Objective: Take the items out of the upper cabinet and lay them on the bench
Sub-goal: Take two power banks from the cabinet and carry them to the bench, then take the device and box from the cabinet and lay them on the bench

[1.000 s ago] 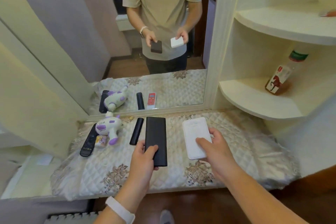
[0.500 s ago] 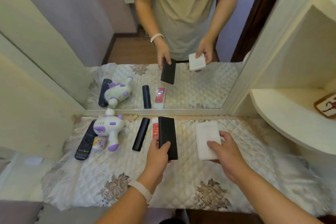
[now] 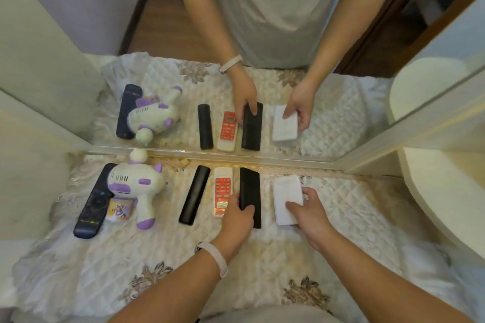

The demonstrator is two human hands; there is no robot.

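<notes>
Quilted bench cover (image 3: 354, 217) runs below wall mirror (image 3: 262, 34). Left hand (image 3: 237, 220) pinches black slab (image 3: 250, 196); right hand (image 3: 311, 214) pinches white slab (image 3: 286, 198), both low on bench. Curved shelf (image 3: 446, 191) at right.
</notes>
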